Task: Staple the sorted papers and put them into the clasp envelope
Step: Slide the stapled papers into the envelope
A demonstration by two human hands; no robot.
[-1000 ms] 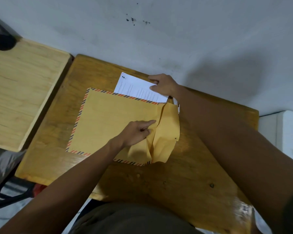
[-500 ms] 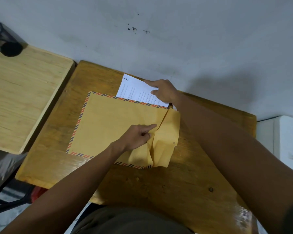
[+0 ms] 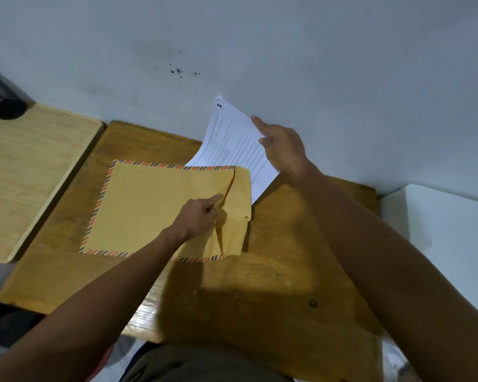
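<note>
A yellow clasp envelope (image 3: pixel 155 208) with a red-and-dark striped border lies flat on the brown wooden table (image 3: pixel 273 285), its flap at the right end open. My left hand (image 3: pixel 198 217) pinches the edge of the envelope's mouth beside the flap. My right hand (image 3: pixel 283 147) holds the white printed papers (image 3: pixel 232 142) by their right edge, lifted behind the envelope and tilted up against the wall. The lower part of the papers is hidden behind the envelope.
A lighter wooden table (image 3: pixel 31 172) stands to the left, with a dark mesh container (image 3: pixel 0 97) at its far corner. A grey wall (image 3: pixel 287 51) runs close behind both tables. A white box-like surface (image 3: pixel 439 221) is at the right.
My right hand has lifted the papers up off the table and tilted them toward the wall. My left hand stays at the envelope's mouth.
</note>
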